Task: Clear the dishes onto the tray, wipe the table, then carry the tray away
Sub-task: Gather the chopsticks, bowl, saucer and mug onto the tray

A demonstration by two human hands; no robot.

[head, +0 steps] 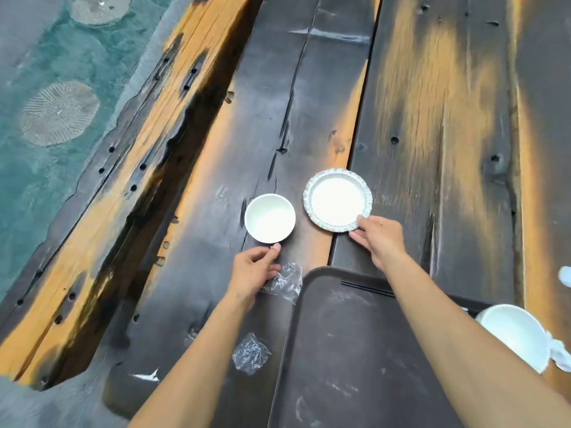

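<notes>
A small white bowl (269, 218) stands on the dark wooden table (432, 118). My left hand (255, 270) reaches its near rim, thumb and fingers curled round the edge. To its right lies a white plate with a patterned scalloped rim (337, 199). My right hand (378, 239) pinches the plate's near right edge. A dark brown tray (355, 350) sits close in front of me, partly under my right forearm, with black chopsticks (367, 288) lying at its far edge. Another white bowl (514, 336) sits at the tray's right side.
Two crumpled clear plastic wrappers lie left of the tray, one (285, 281) by my left hand and one (251, 353) nearer me. A white cloth (560, 355) shows at the right edge. A wooden bench (123, 168) and teal floor (46, 57) lie left.
</notes>
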